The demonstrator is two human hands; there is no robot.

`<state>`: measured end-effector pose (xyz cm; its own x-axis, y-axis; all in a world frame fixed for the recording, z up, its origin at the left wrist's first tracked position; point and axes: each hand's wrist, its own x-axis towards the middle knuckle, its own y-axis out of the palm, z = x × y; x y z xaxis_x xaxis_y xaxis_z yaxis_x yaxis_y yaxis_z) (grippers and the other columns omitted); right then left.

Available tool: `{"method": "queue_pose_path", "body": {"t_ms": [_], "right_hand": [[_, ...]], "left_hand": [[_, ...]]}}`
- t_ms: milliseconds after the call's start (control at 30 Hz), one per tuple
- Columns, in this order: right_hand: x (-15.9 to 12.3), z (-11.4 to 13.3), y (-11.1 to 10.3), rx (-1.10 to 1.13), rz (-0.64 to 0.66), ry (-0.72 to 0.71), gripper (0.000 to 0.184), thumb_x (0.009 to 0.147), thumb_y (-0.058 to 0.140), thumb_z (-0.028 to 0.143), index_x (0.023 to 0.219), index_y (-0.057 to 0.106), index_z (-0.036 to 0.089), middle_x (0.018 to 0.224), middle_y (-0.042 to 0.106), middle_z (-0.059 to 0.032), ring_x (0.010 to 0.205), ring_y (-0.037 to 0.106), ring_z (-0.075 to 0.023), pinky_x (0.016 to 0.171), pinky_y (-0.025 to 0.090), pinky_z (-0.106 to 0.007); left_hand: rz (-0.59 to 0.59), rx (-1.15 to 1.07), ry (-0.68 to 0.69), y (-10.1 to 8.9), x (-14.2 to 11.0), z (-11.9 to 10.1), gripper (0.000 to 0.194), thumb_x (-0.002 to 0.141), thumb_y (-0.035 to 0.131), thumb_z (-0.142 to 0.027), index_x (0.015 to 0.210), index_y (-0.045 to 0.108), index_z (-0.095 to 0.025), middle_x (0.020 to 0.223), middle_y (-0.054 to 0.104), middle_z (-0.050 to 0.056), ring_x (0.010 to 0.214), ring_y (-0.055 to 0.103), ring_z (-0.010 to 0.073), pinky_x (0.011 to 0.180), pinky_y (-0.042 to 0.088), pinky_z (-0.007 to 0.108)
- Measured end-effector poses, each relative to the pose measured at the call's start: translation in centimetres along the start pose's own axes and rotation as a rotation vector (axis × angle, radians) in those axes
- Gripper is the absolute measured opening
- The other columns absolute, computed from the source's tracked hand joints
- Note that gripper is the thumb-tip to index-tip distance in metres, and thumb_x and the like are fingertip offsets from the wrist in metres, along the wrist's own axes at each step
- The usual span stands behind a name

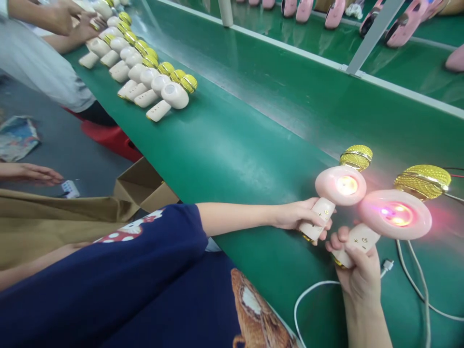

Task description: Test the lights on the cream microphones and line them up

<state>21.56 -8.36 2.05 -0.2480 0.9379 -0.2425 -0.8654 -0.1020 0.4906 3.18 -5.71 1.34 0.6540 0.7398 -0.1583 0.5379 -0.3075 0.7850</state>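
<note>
One lit microphone (326, 183) is in the left hand (293, 214), another lit microphone (373, 212) in the right hand (364, 273), fingers wrapped round their handles. They're side by side over the green table (232, 154), gold tops (356, 157) pointing away.

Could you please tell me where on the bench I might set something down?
The widest bare patch of the green bench lies between the cream microphones with gold mesh heads and your left hand. Another bare stretch runs beyond them, up to the white rail. It is crowded around your right hand: two lit pink microphones and white cables.
</note>
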Motion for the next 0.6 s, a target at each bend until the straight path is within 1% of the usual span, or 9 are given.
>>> {"method": "queue_pose_path", "body": {"t_ms": [100, 200, 300, 433, 533, 600], "right_hand": [[0.2, 0.1, -0.3, 0.011, -0.013, -0.005, 0.043, 0.07, 0.072, 0.017, 0.108, 0.057, 0.028, 0.073, 0.052, 0.0029, 0.059, 0.051, -0.0115, 0.052, 0.047, -0.026], [0.2, 0.0, -0.2, -0.016, -0.007, -0.017, 0.04, 0.069, 0.072, 0.017, 0.105, 0.058, 0.028, 0.07, 0.052, 0.0036, 0.055, 0.05, -0.0112, 0.049, 0.046, -0.026], [0.1, 0.1, 0.2, -0.026, -0.016, -0.015, 0.039, 0.07, 0.071, 0.019, 0.105, 0.057, 0.028, 0.07, 0.053, 0.0033, 0.055, 0.051, -0.0124, 0.048, 0.047, -0.027], [-0.2, 0.5, 0.8, 0.0, -0.018, 0.02, 0.035, 0.074, 0.066, 0.031, 0.107, 0.058, 0.027, 0.076, 0.055, 0.0004, 0.061, 0.054, -0.0159, 0.053, 0.051, -0.032], [-0.2, 0.7, 1.1, 0.007, -0.028, 0.035, 0.034, 0.074, 0.064, 0.035, 0.107, 0.058, 0.028, 0.078, 0.054, -0.0002, 0.063, 0.054, -0.0164, 0.055, 0.052, -0.033], [-0.2, 0.7, 1.0, 0.018, -0.045, 0.045, 0.033, 0.075, 0.063, 0.035, 0.106, 0.058, 0.028, 0.078, 0.053, 0.0, 0.063, 0.053, -0.0157, 0.055, 0.051, -0.032]], "left_hand": [[0.069, -0.057, -0.058, 0.1, -0.2, -0.2, 0.06, 0.062, 0.078, -0.023, 0.11, 0.042, -0.022, 0.088, 0.059, 0.0, 0.074, 0.066, 0.019, 0.063, 0.053, 0.036], [0.083, -0.071, -0.078, 0.1, -0.3, -0.3, 0.062, 0.061, 0.079, -0.022, 0.111, 0.043, -0.023, 0.09, 0.06, 0.0, 0.077, 0.066, 0.02, 0.066, 0.054, 0.038], [0.039, -0.028, -0.028, -0.1, -0.2, -0.3, 0.062, 0.06, 0.08, -0.025, 0.111, 0.044, -0.022, 0.087, 0.059, -0.001, 0.072, 0.065, 0.018, 0.06, 0.053, 0.033], [-0.01, 0.055, 0.064, -0.1, 0.1, -0.3, 0.052, 0.063, 0.079, -0.029, 0.104, 0.048, -0.019, 0.079, 0.057, -0.002, 0.059, 0.06, 0.0121, 0.049, 0.048, 0.025], [-0.022, 0.089, 0.086, 0.2, 0.0, -0.4, 0.051, 0.062, 0.079, -0.029, 0.102, 0.049, -0.019, 0.075, 0.055, -0.004, 0.056, 0.059, 0.0107, 0.048, 0.049, 0.024], [-0.027, 0.087, 0.069, 0.3, -0.1, -0.5, 0.052, 0.059, 0.08, -0.027, 0.101, 0.049, -0.019, 0.073, 0.055, -0.004, 0.055, 0.059, 0.0109, 0.047, 0.05, 0.024]]}}
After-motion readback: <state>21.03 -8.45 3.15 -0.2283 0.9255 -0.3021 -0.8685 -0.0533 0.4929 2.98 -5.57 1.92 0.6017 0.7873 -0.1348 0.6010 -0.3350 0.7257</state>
